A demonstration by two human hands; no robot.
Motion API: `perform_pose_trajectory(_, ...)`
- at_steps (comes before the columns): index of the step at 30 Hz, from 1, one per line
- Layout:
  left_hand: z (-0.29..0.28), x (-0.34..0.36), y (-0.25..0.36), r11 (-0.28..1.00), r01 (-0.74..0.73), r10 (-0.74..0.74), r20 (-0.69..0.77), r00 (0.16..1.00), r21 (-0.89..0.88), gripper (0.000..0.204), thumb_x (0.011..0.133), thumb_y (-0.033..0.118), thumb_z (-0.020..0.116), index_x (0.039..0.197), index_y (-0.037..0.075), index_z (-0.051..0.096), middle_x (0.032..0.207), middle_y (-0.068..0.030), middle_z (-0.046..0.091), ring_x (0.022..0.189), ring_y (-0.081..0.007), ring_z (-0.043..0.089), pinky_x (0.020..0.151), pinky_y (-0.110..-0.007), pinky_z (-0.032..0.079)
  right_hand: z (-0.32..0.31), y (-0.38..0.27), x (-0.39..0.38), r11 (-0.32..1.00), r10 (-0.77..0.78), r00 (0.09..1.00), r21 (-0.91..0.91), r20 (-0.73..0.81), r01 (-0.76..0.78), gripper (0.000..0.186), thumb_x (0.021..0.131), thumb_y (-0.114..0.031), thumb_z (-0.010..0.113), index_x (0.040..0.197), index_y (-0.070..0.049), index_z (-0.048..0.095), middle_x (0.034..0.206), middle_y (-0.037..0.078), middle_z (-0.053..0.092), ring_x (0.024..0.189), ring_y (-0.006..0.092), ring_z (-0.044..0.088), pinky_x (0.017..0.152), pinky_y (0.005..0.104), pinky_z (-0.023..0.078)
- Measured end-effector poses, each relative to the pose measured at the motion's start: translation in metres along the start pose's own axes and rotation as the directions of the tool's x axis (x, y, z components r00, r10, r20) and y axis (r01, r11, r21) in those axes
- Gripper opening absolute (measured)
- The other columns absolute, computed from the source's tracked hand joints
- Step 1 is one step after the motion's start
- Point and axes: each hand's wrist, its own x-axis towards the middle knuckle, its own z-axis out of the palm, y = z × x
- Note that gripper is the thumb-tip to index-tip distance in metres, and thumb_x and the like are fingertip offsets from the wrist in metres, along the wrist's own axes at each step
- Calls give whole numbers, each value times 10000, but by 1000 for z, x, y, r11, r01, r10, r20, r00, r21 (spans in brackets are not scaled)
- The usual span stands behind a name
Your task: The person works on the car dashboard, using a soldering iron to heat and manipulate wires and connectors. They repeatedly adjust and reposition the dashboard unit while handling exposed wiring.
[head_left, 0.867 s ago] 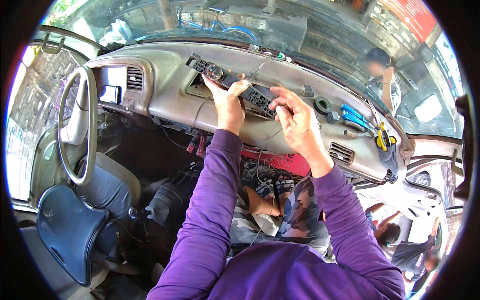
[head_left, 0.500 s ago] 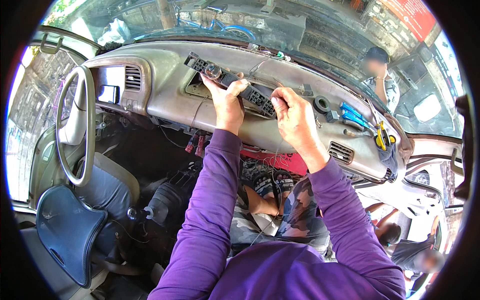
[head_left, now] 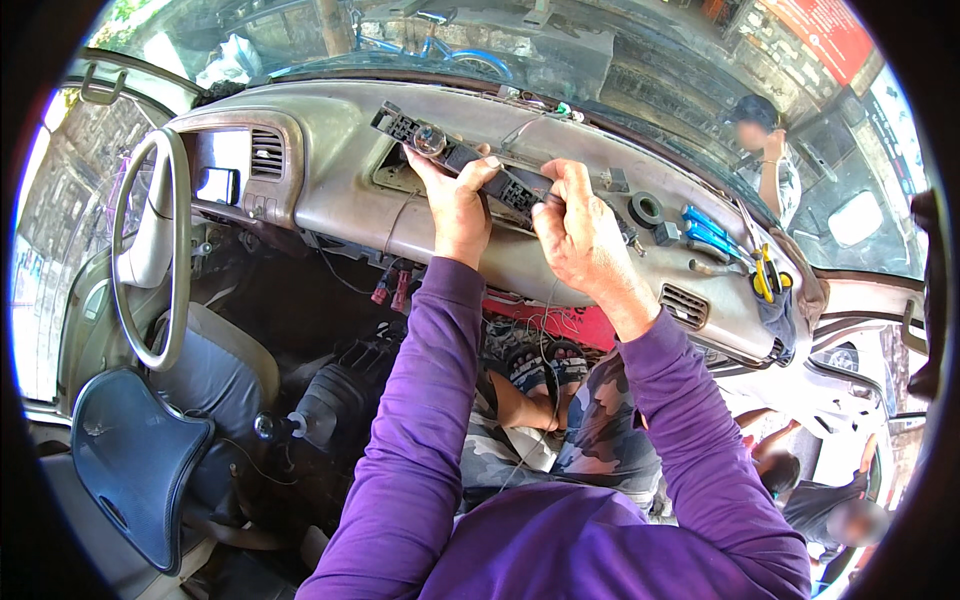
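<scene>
A long dark plastic part (head_left: 456, 156) with socket-like openings and a round clear piece on its left half is held up over the dashboard, slanting down to the right. My left hand (head_left: 460, 210) is closed around its middle, the thumb across the top. At the right end, my right hand (head_left: 585, 235) has its thumb and fingers bent onto the part, covering that end. Behind the part, an opening (head_left: 398, 174) shows in the dashboard (head_left: 340, 190). A thin wire (head_left: 547, 330) hangs below my right hand; where its upper end goes is hidden.
On the dashboard's right lie a black tape roll (head_left: 645, 208), blue-handled pliers (head_left: 707, 235) and yellow-black scissors (head_left: 768, 275). A steering wheel (head_left: 178, 250) and gear lever (head_left: 268, 427) are left. Red connectors (head_left: 400, 294) dangle underneath. A person (head_left: 765, 160) stands beyond the windshield; others are outside right.
My right hand has turned and shifted slightly, its fingers now reaching over the right end of the dark part. The part and my left hand have barely moved.
</scene>
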Motion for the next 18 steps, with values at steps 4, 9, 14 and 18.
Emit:
perform_pose_trajectory(4,-5,3,0,999,6,-4,24,1000,-50,1167,752,-123,752,1685,156,108,1292,-88,523,1082,-222,633,958,-379,551,1,6,4,989,-97,993,-104,60,103,268,988,-102,663,1228,-13,586,961,193,723,891,448,703,776,527,548)
perform_pose_trajectory(9,-2,1,-2,1000,3,-3,-14,1000,15,863,750,-66,721,1492,183,356,1247,-89,526,1129,-262,631,1039,-444,530,8,7,9,933,-262,965,-257,-11,251,140,962,-81,676,1086,-16,678,951,159,714,917,403,704,802,512,560)
perform_pose_trajectory(14,-3,2,-4,1000,-5,5,-5,1000,-6,894,741,-69,731,1504,192,343,1245,-92,530,1125,-281,651,1002,-442,524,13,10,13,920,-272,962,-301,-32,250,107,931,-120,718,998,-36,719,935,138,697,932,373,695,813,481,566)
perform_pose_trajectory(18,-5,4,-5,1000,-13,13,-4,1000,-3,920,735,-78,726,1519,193,329,1256,-94,523,1122,-289,643,1011,-445,525,16,8,14,935,-227,973,-284,-26,211,114,921,-149,736,965,-45,727,929,132,701,918,368,700,802,476,569)
